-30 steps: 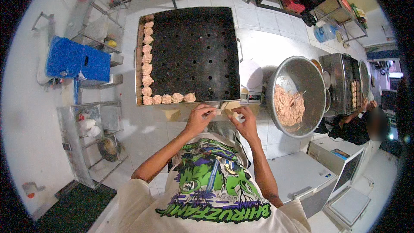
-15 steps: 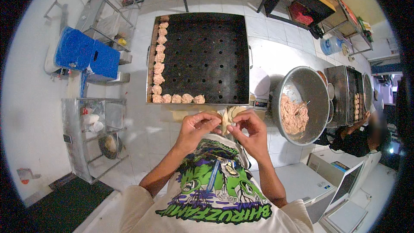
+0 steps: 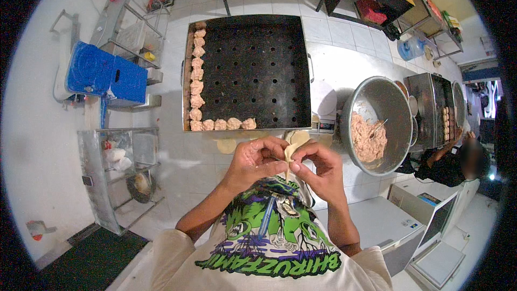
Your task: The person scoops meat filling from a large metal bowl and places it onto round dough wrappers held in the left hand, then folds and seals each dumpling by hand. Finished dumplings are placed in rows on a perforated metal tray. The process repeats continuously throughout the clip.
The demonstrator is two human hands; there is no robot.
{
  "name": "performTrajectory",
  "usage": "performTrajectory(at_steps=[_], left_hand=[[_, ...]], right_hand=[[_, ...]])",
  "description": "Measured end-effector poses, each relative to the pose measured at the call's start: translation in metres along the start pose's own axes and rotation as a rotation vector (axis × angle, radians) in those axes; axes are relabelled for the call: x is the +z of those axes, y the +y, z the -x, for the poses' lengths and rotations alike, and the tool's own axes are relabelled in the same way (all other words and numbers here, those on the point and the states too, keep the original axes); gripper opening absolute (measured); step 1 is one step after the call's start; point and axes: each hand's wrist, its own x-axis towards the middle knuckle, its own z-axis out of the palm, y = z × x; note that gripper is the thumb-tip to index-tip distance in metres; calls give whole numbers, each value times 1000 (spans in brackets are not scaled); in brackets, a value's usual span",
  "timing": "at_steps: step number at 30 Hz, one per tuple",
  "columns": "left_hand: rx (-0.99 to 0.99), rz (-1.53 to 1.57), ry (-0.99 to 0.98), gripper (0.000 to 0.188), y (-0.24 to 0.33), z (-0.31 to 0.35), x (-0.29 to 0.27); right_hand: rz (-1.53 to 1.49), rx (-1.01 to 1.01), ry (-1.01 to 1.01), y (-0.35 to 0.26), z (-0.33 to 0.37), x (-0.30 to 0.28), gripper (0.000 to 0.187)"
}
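Observation:
A thin, pale yellow dumpling wrapper (image 3: 291,151) stands folded upright between my hands, close in front of my shirt. My left hand (image 3: 259,163) pinches it from the left, thumb against curled fingers. From the other side my right hand (image 3: 320,168) grips it between thumb and fingertips. Whether any filling sits inside is hidden. Just beyond the hands is a large black steamer tray (image 3: 247,70) with a perforated base. Meat dumplings (image 3: 197,73) line its left wall and part of its near edge. More round wrappers (image 3: 226,146) lie by the tray's near edge, partly covered by my hands.
A big metal bowl (image 3: 401,108) of pinkish minced filling (image 3: 369,137) with a spoon stands at right. Past it, a co-worker in black (image 3: 452,164) reaches to a second tray (image 3: 425,110). Blue bins (image 3: 107,70) and a metal rack (image 3: 118,172) stand left.
Both hands have shifted slightly right and drawn closer together. The wrapper between them is now folded narrower and more upright. The dumplings in the tray are unchanged.

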Motion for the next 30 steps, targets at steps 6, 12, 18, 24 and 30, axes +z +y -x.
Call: performTrajectory(at_steps=[6,12,18,24,30], left_hand=[[19,-137,10,14,10,-7,0],[26,-123,2,17,12,-12,-2],[15,-58,-28,20,10,-17,2],[-49,-119,15,18,3,-23,0],[-71,-35,-7,15,5,-30,5]], right_hand=[[106,-70,-26,-8,-4,-4,15],[-20,-34,-22,-1,-9,-5,13],[78,-71,9,-1,-12,-7,10],[275,-107,-84,-14,-15,-14,9],[60,-90,-4,3,-12,-20,12]])
